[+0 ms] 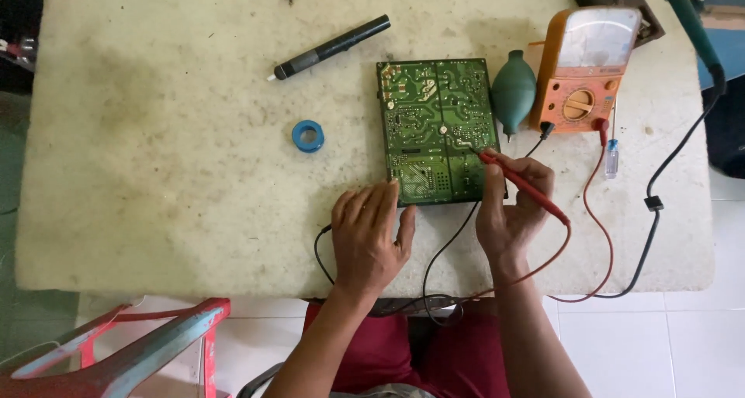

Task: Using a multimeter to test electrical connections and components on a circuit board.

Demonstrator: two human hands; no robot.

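Note:
A green circuit board (436,126) lies flat on the worn white table (171,173), solder side up. My right hand (508,212) grips a red multimeter probe (521,184) like a pen, its tip touching the board near the right edge. My left hand (371,239) rests palm down on the table at the board's lower left corner, fingers together, covering part of a black lead (320,243). An orange analog multimeter (586,68) stands to the right of the board, with red and black leads running from it toward my hands.
A teal rubber blower bulb (513,91) lies between board and meter. A black desoldering pump (330,47) and a blue solder spool (308,136) sit left of the board. A small screwdriver (611,159) and a green-handled soldering iron (693,25) are at the right. A red stool (124,347) stands lower left.

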